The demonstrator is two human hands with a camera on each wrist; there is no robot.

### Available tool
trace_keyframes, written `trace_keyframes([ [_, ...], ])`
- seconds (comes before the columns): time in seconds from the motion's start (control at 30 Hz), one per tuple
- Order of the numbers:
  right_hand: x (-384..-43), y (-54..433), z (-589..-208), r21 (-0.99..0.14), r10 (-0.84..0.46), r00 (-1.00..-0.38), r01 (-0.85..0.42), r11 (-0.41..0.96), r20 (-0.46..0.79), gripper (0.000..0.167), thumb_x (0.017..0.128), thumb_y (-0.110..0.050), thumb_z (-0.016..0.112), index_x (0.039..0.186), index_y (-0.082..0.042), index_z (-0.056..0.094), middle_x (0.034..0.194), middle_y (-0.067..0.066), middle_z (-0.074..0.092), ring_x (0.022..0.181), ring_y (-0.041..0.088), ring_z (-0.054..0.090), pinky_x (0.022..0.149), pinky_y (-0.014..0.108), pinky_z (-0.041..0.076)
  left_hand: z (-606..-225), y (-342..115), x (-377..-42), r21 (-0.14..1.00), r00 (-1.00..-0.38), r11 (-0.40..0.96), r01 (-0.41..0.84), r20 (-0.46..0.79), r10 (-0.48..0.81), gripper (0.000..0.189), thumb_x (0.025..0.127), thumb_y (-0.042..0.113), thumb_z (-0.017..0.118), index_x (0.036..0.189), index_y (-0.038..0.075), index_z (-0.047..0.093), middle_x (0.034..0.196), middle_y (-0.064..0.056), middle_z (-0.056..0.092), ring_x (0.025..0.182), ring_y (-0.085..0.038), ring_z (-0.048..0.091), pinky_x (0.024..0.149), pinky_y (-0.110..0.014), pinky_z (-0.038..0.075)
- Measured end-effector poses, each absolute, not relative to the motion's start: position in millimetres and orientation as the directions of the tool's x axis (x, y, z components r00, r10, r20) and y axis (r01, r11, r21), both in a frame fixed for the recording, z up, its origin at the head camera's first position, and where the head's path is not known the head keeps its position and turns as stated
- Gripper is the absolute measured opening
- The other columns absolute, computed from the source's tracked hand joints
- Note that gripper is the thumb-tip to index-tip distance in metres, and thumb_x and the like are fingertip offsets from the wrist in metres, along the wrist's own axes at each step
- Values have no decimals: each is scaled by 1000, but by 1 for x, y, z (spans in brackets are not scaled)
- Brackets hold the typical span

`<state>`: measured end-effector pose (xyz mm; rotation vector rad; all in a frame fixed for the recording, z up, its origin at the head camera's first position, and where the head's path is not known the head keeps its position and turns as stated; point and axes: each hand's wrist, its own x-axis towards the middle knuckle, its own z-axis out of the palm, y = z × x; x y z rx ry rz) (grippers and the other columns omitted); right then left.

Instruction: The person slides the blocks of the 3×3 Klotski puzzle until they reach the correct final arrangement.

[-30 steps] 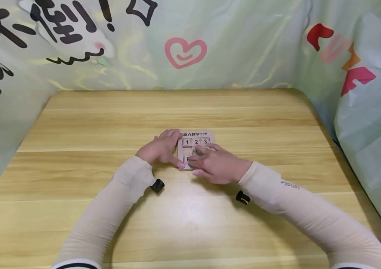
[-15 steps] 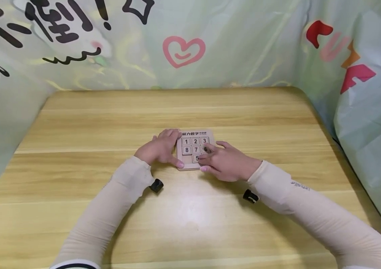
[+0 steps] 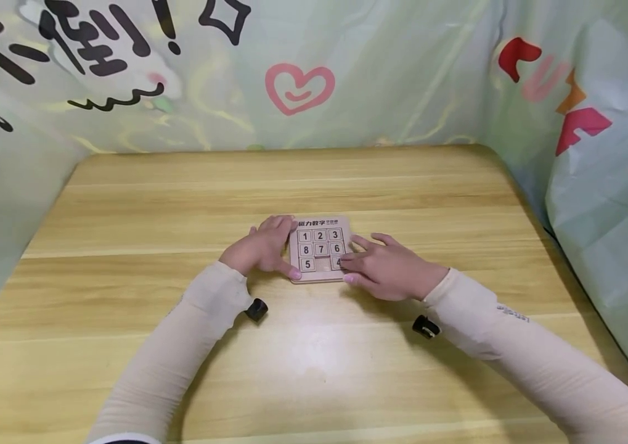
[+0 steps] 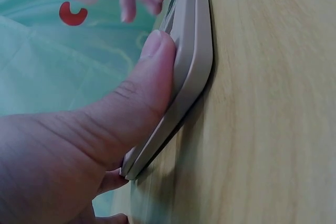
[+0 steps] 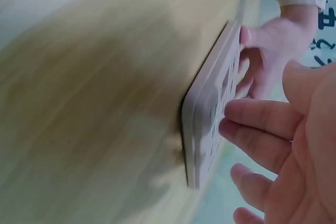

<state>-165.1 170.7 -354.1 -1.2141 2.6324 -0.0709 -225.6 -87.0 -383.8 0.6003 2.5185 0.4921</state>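
A pale number slide puzzle (image 3: pixel 322 224) lies flat on the table, with tiles 1, 2, 3 on top, 8, 7, 6 in the middle, and 5 and 4 at the bottom with a gap (image 3: pixel 322 264) between them. My left hand (image 3: pixel 260 248) holds the puzzle by its left edge, thumb on the near corner and fingers at the far one; the left wrist view shows that thumb (image 4: pixel 149 72) on the frame. At the lower right, straight fingertips (image 5: pixel 229 124) of my right hand (image 3: pixel 394 269) touch the 4 tile (image 3: pixel 338 263), partly covering it. No tile is gripped.
The puzzle stands on a wide wood-grain table (image 3: pixel 180 197). A printed fabric backdrop (image 3: pixel 391 74) rises along the back and sides. Each wrist carries a small black camera (image 3: pixel 257 309) under a pale sleeve.
The 8 tile has gone up from the bottom left to the middle row, and the 5 tile has slid left into the corner. My right hand has moved right; the left stays.
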Motion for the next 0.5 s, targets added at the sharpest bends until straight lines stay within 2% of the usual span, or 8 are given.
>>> trace_keyframes([
  [0.23,-164,160,-363,-200,-784,-590,-759,620,-191,48,103,-38,43,139,-8,53,143,6,49,140,37,29,111,62,21,-385,-88,-224,451,-778,833,320,-377,503,115,67,51,84,152,7,20,160,-14,14,146,-30,7,113,-63,6],
  [0.43,-176,166,-365,-143,-734,-661,-720,679,-157,50,102,-38,46,140,-7,52,144,9,48,140,38,29,109,63,24,-383,-87,-225,454,-776,833,316,-380,503,115,66,51,84,152,8,21,160,-13,13,147,-30,7,113,-63,7],
  [0.5,-175,169,-362,-123,-733,-659,-724,679,-168,48,102,-38,47,138,-7,55,142,8,52,138,38,33,108,63,26,-383,-87,-225,452,-777,833,319,-378,503,115,66,51,84,152,8,21,160,-12,13,147,-30,6,113,-63,7],
])
